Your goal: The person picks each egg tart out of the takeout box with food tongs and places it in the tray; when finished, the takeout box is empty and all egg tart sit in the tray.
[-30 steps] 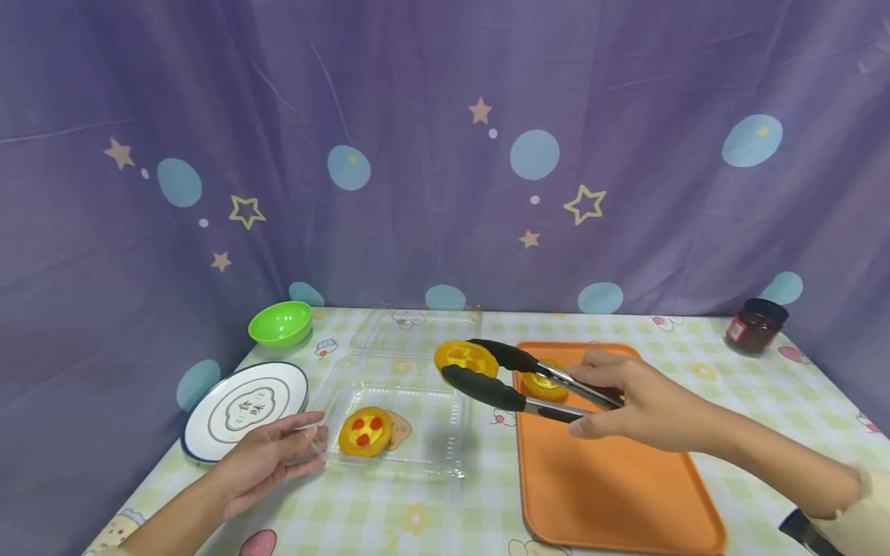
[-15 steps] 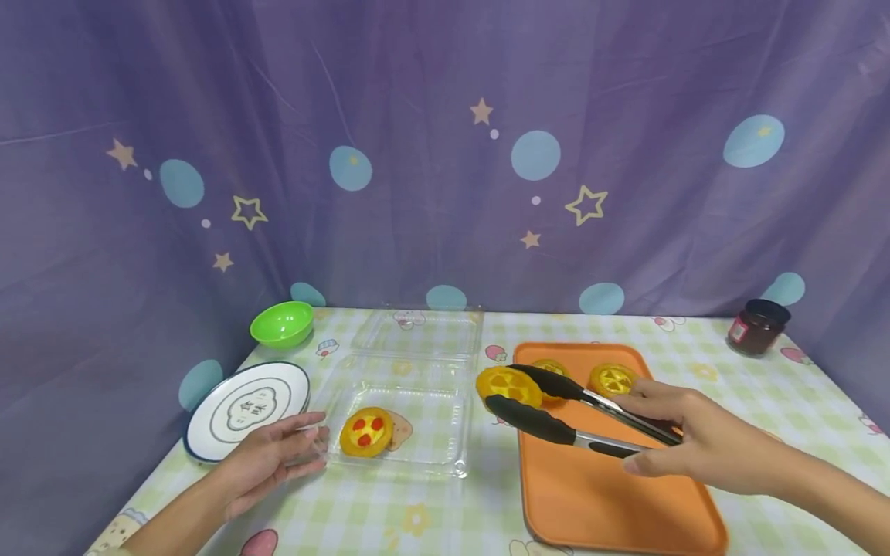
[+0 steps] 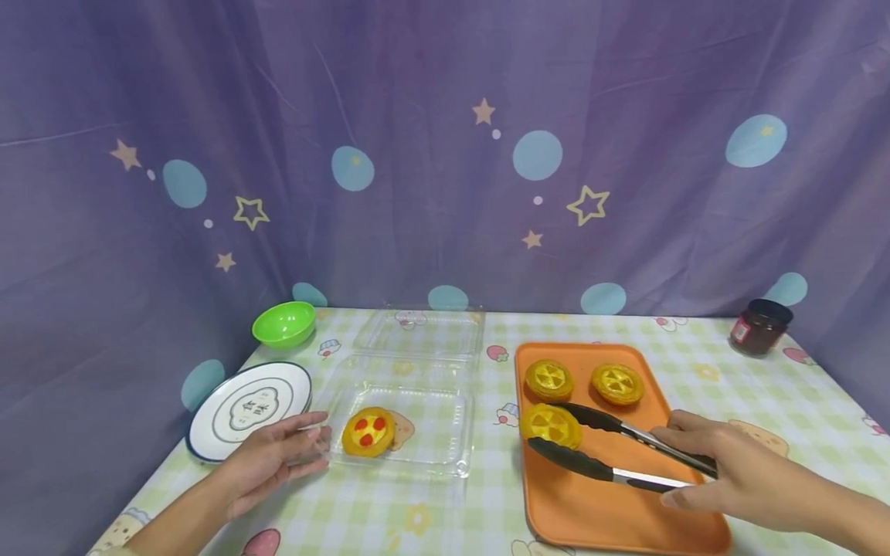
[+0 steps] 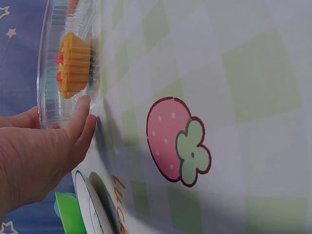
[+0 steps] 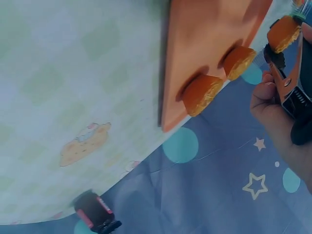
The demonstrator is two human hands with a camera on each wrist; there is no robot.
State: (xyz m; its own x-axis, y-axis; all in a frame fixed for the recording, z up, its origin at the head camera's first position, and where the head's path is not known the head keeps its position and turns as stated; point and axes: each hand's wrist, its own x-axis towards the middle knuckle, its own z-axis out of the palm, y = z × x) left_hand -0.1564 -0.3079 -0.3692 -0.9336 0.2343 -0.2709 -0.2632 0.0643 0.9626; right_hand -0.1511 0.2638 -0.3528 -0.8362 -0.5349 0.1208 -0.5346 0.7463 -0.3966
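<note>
My right hand [image 3: 737, 471] grips black-tipped metal tongs [image 3: 619, 472] from the right. Between the tong tips is a yellow egg tart [image 3: 552, 427], low over the left part of the orange tray [image 3: 626, 502]. Two similar tarts, one at the back left [image 3: 549, 378] and another beside it [image 3: 617, 384], sit on the tray. On the left, my left hand [image 3: 274, 459] has its fingers extended at the near left side of a clear plastic box [image 3: 434, 452], which lies with its lid folded back. Inside it is a tart with red dots [image 4: 74, 66].
A white plate [image 3: 208, 425] with a dark rim stands left of the box. Behind it is a green bowl [image 3: 285, 324]. A dark lidded jar [image 3: 761, 328] stands at the back right, near the purple curtain [image 3: 417, 216]. A checked cloth [image 3: 368, 517] covers the table.
My right hand has moved right and toward me, carrying the tongs and tart from beside the box to over the tray. Both tarts on the tray now show fully. My left hand stays put.
</note>
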